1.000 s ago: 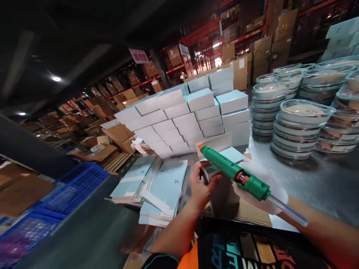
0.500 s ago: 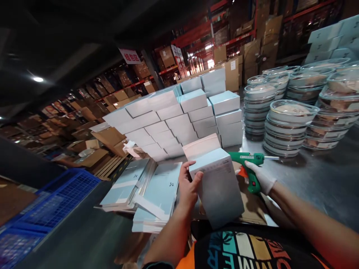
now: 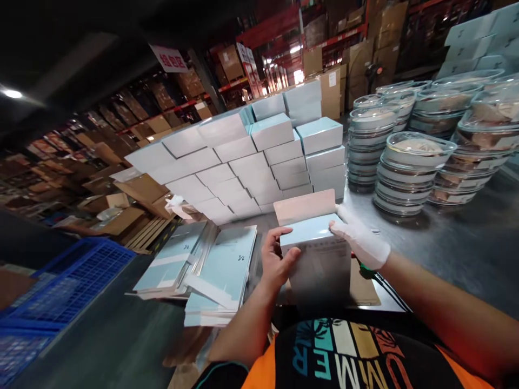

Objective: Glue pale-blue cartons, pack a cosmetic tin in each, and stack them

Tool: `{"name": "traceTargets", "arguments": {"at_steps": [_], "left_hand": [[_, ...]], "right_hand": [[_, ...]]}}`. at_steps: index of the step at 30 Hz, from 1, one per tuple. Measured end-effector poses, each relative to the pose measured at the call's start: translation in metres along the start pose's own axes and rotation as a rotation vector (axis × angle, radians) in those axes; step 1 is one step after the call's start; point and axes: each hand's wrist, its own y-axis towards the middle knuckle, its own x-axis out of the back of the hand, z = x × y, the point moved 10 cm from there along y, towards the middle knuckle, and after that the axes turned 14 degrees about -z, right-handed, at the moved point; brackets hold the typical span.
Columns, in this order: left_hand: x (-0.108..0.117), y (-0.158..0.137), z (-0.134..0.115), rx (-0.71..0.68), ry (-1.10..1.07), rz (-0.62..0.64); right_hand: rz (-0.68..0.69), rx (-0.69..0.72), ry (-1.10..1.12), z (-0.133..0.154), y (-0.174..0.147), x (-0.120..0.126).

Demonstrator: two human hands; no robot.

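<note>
A light-blue and white cardboard box [image 3: 320, 270] stands tilted close to my body, with a pale flap raised behind its top. My bare left hand [image 3: 279, 254] grips its left side, thumb on the near face and fingers over the top edge. On the right, my white-gloved right hand [image 3: 359, 237] holds the upper right corner, fingers at the top edge by the flap. Below that hand a green glue gun [image 3: 367, 271] shows only in part; the glove and box hide most of it.
Flat light-blue cartons [image 3: 221, 270] lie in piles to the left. Beyond the box rises a wall of stacked white boxes [image 3: 243, 173]. Stacks of round clear-lidded containers [image 3: 405, 178] stand on the metal table [image 3: 425, 254] at right. Blue crates [image 3: 68, 286] sit at far left.
My right hand has let go of the glue gun and moved left onto the box's upper right corner. The box is turned a little and its flap shows wider. The view has shifted slightly.
</note>
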Motion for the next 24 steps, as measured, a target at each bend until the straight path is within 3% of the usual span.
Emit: {"name": "traceTargets", "arguments": {"at_steps": [4,8,13,15,18,21,24], "left_hand": [[0.003,0.0,-0.002,-0.128,-0.02,-0.021],[0.01,0.006,-0.008,-0.22,-0.145,-0.041],[-0.018,0.004,-0.029,-0.338,-0.07,0.33],[-0.02,0.003,-0.035,-0.394,-0.093,0.379],[-0.015,0.003,-0.037,-0.452,-0.108,0.353],[-0.011,0.008,-0.043,-0.461,-0.045,0.361],[-0.03,0.009,-0.053,-0.435,0.243,0.558]], "right_hand": [[0.044,0.078,-0.06,0.001,-0.004,0.006],[0.088,0.262,-0.08,0.002,-0.016,0.017],[0.163,0.403,-0.016,0.015,-0.037,0.011],[0.174,0.414,-0.02,0.017,-0.038,0.009],[0.182,0.444,-0.03,0.017,-0.036,0.007],[0.187,0.579,0.006,0.027,-0.039,0.005],[0.224,0.773,-0.028,0.041,-0.051,-0.003]]}}
